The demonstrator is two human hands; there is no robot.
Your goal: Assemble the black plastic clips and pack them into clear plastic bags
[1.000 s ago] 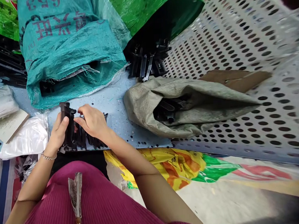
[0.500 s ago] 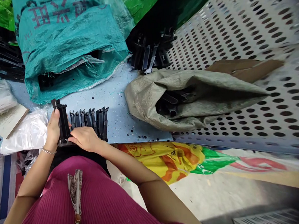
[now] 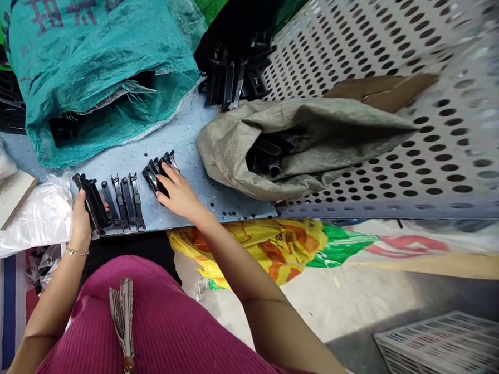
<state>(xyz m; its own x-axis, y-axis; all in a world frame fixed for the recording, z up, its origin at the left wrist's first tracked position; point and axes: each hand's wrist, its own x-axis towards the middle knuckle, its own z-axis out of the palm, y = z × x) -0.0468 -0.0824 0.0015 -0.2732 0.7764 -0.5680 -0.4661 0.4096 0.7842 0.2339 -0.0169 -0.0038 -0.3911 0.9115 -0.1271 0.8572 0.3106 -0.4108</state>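
Observation:
My left hand [image 3: 80, 221] is closed around several long black plastic parts [image 3: 93, 202], held upright together at the table's front edge. Just right of it, several slim black parts [image 3: 124, 199] lie side by side in a row on the blue speckled table [image 3: 189, 148]. Beyond a gap, my right hand [image 3: 182, 195] grips another small group of black plastic parts [image 3: 152, 172] from above. Its fingers hide some of that group.
Behind the hands lies a teal woven sack [image 3: 101, 77], its mouth facing me. To the right, a grey-green sack [image 3: 226, 149] holding black parts rests by a perforated panel [image 3: 392, 34]. Clear plastic bags [image 3: 37, 212] and a board [image 3: 7, 199] lie left.
My right hand has left the bundle in my left hand and moved right, onto the row's right-end parts, which now sit apart from the others. The camera view has shifted slightly.

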